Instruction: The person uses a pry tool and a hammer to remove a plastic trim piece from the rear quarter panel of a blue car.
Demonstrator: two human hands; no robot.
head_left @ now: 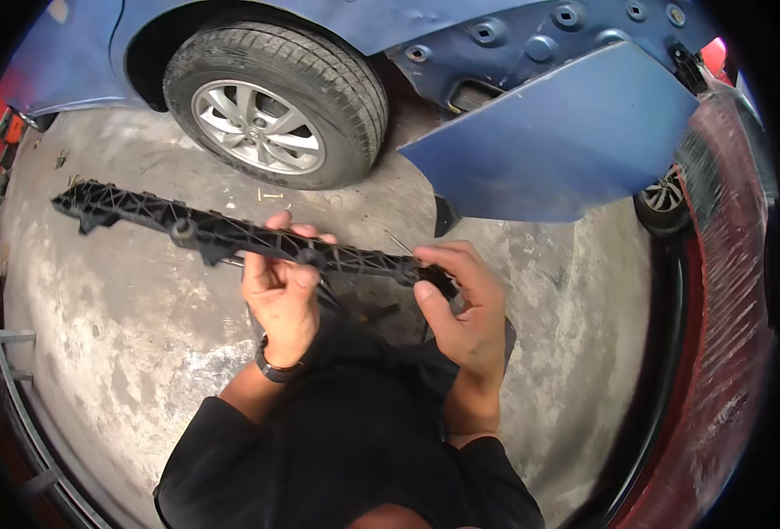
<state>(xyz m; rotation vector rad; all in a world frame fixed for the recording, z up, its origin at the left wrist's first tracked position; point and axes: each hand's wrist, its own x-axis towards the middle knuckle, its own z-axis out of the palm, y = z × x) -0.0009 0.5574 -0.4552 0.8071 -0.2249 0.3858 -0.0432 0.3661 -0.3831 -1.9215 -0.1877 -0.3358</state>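
A long black plastic car part (231, 231) with a ribbed lattice face is held up in front of me, running from far left to nearer right. My left hand (286, 286) grips it near its middle, the thumb on the near side and the fingertips curling over the far edge. At the part's right end, my right hand (462, 295) has thumb and forefinger closed around the tip. Just beyond those fingers shows a thin rod (397, 242); whether it touches the hand I cannot tell.
Ahead stands a blue car with a front wheel (275, 106). A detached blue body panel (557, 141) leans at the right. Along the right side is a dark red panel (716, 309) under clear film. Metal rails (11, 388) lie at the left, above the stained concrete floor (143, 309).
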